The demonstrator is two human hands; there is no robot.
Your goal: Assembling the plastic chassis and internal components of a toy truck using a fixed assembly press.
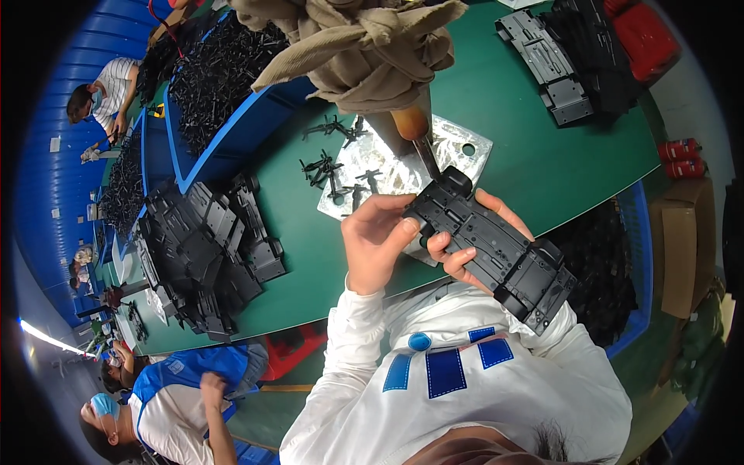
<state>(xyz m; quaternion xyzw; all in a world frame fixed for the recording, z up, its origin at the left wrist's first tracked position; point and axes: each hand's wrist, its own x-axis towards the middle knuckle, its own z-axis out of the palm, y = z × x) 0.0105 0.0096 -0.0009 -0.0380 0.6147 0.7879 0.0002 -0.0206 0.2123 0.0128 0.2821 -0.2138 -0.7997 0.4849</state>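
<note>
Black chassis (496,244) is located in front of our torso, at the near edge of the green table (535,167), tilted so that its far end points up and left and its near end down and right. Our left hand (373,239) is partly closed in a pinch: the thumb and the curled fingers grasp the chassis at its far left corner. Our right hand (457,262) is wrapped around the middle of the body, with fingertips visible along both long sides; the palm is hidden beneath, so we cannot tell how fully it is closed. Above the far end we note a driver shaft (424,153) descending from an amber collar (411,122), below a mass of knotted beige cloth (364,58). Its tip is close to the chassis; we cannot tell whether the two touch. Behind the left hand, a shiny metal plate (474,146) lies on the table, with small black parts (318,167) on and beside its left portion. Further left we find a pile of black chassis pieces (201,260), adjoining a blue bin (232,128) filled with small black components.
</note>
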